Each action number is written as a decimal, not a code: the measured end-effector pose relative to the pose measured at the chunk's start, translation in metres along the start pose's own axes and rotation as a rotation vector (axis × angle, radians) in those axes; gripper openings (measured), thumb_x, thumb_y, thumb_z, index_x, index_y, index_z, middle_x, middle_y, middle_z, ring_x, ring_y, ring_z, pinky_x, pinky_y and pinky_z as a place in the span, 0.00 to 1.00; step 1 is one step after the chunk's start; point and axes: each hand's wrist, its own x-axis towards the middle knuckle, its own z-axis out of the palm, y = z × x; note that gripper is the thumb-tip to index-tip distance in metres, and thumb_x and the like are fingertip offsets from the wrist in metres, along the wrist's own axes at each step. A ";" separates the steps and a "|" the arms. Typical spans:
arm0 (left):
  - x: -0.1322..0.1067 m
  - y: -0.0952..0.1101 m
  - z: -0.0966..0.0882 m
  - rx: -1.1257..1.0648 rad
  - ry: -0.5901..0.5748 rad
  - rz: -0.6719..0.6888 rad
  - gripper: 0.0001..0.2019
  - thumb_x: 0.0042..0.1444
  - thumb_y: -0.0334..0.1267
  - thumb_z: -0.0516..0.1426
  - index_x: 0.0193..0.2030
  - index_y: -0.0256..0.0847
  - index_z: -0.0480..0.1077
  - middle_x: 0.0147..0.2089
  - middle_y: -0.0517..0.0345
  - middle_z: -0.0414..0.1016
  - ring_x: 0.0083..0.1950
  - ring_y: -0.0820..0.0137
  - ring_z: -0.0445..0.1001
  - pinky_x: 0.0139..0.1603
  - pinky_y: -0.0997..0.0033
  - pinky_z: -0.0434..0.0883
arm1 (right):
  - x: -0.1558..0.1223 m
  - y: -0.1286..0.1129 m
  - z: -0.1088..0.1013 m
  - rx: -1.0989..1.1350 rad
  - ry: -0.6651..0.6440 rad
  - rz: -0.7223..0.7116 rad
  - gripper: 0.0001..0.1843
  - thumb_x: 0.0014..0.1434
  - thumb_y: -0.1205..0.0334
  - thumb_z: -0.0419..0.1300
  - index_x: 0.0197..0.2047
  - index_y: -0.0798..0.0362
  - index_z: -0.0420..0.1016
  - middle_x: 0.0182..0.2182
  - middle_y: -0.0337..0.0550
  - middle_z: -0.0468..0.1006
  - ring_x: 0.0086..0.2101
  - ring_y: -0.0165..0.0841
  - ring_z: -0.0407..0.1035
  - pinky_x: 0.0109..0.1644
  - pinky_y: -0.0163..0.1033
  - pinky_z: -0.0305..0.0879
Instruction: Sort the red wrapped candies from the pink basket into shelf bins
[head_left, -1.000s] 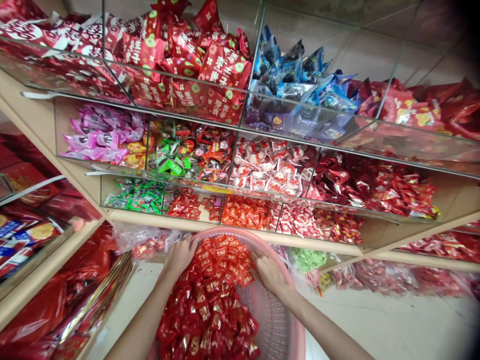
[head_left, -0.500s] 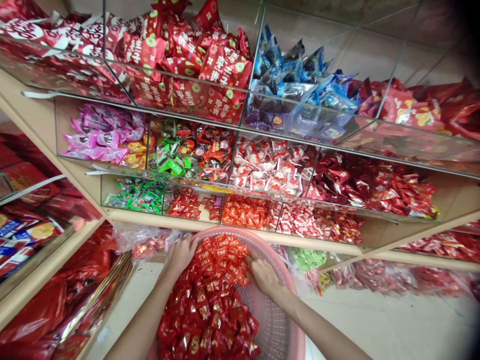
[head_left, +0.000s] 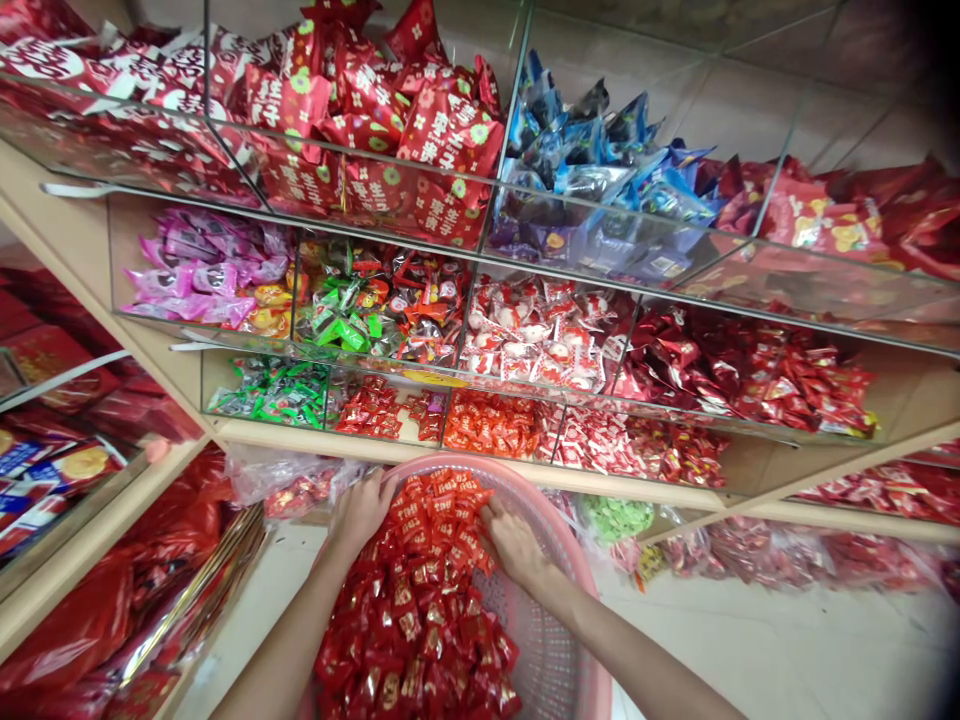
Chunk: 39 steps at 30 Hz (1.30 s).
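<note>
Plastic basket (head_left: 551, 640), glossy wrappers (head_left: 420, 620) (crinkled, foil-like), smooth wood-look shelf edge (head_left: 300, 438)

Head-worn camera, facing forward and down from above the near side of the pink basket (head_left: 602, 660), which lies close and is cut by the lower border. The shelf unit (head_left: 300, 440) is viewed from its front, farther off, its shelf edges sloping down rightward; floor (head_left: 712, 630) appears beyond the basket's right rim.
</note>
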 end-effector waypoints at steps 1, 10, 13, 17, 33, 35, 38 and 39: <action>0.000 0.000 0.000 -0.003 -0.001 0.000 0.26 0.60 0.53 0.36 0.46 0.41 0.68 0.38 0.49 0.77 0.39 0.60 0.76 0.36 0.67 0.66 | 0.002 -0.001 0.001 -0.001 -0.002 0.000 0.14 0.57 0.71 0.51 0.47 0.56 0.67 0.49 0.56 0.69 0.44 0.38 0.69 0.44 0.40 0.67; -0.002 0.002 -0.005 -0.016 -0.012 0.001 0.26 0.60 0.53 0.36 0.46 0.41 0.68 0.39 0.48 0.77 0.38 0.59 0.75 0.35 0.66 0.66 | 0.000 0.008 0.026 0.019 0.117 0.035 0.23 0.56 0.70 0.52 0.56 0.55 0.59 0.53 0.58 0.66 0.53 0.41 0.62 0.50 0.44 0.65; -0.001 0.002 -0.005 -0.012 -0.004 -0.005 0.26 0.59 0.53 0.36 0.46 0.42 0.68 0.39 0.48 0.77 0.38 0.58 0.76 0.35 0.65 0.66 | -0.003 0.009 0.023 0.026 0.114 0.028 0.24 0.56 0.68 0.53 0.56 0.57 0.58 0.53 0.59 0.66 0.52 0.41 0.63 0.50 0.43 0.65; -0.001 0.001 -0.004 -0.012 0.003 0.005 0.26 0.59 0.53 0.35 0.45 0.43 0.67 0.38 0.49 0.78 0.38 0.58 0.76 0.34 0.64 0.66 | -0.002 0.006 0.001 0.030 0.076 0.051 0.20 0.57 0.62 0.55 0.53 0.57 0.61 0.50 0.58 0.68 0.47 0.40 0.67 0.46 0.41 0.65; -0.001 0.003 -0.006 0.011 -0.023 -0.015 0.26 0.60 0.53 0.37 0.46 0.40 0.68 0.37 0.47 0.77 0.38 0.61 0.76 0.36 0.68 0.66 | 0.116 0.039 -0.068 0.075 0.058 0.547 0.19 0.58 0.50 0.52 0.42 0.56 0.72 0.39 0.54 0.75 0.42 0.36 0.70 0.40 0.36 0.61; -0.001 0.002 -0.005 0.014 -0.019 -0.008 0.26 0.60 0.53 0.36 0.46 0.41 0.67 0.37 0.48 0.78 0.37 0.62 0.76 0.35 0.68 0.66 | 0.130 0.036 -0.067 0.090 0.004 0.604 0.21 0.57 0.48 0.53 0.42 0.56 0.74 0.40 0.56 0.75 0.42 0.37 0.70 0.41 0.36 0.61; -0.001 0.001 -0.003 0.014 -0.003 0.001 0.26 0.60 0.54 0.35 0.45 0.42 0.67 0.37 0.49 0.78 0.37 0.62 0.76 0.34 0.68 0.66 | 0.141 0.033 -0.064 0.103 -0.035 0.631 0.20 0.56 0.49 0.55 0.43 0.56 0.75 0.41 0.57 0.75 0.43 0.38 0.70 0.42 0.37 0.63; -0.001 0.000 -0.002 0.013 0.000 0.001 0.26 0.60 0.54 0.35 0.45 0.42 0.67 0.37 0.49 0.78 0.37 0.62 0.76 0.34 0.68 0.66 | 0.143 0.033 -0.063 0.105 -0.043 0.628 0.19 0.55 0.51 0.56 0.43 0.56 0.75 0.42 0.58 0.75 0.43 0.39 0.70 0.42 0.38 0.63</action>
